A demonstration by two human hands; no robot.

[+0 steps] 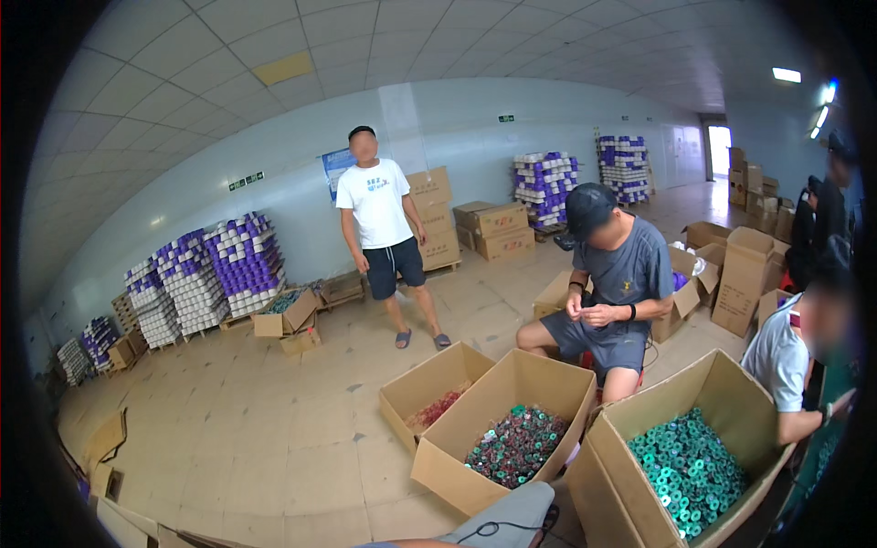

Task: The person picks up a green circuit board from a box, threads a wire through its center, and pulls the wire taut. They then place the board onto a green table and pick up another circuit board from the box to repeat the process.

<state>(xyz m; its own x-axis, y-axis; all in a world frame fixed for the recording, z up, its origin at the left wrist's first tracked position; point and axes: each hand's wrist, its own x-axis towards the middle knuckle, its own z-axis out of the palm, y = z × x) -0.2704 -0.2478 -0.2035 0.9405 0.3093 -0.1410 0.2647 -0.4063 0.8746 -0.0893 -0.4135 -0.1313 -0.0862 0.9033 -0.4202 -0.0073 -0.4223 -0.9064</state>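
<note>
Lt-blue wall (466,128), tan flr (274,438), grey panelled clg (402,41) w/ yellow panel (284,68), bright doorway (720,151) far R

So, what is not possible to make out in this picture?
Head view:
Wearer's hands: outside the picture.
Whether the seated co-worker's hands hold something: too small.
Floor of the cardboard carton with green ring-shaped parts: hidden beneath them.
Grey trouser leg: cut off by the lower edge.

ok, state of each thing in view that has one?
Right box: open, part-filled with green rings
Middle box: open, part-filled with dark and green pieces
Left box: open, red pieces inside
Purple-white stacks: standing
Carton by stacks: flaps open
Back cartons: shut, stacked
Ceiling lights: on
</note>
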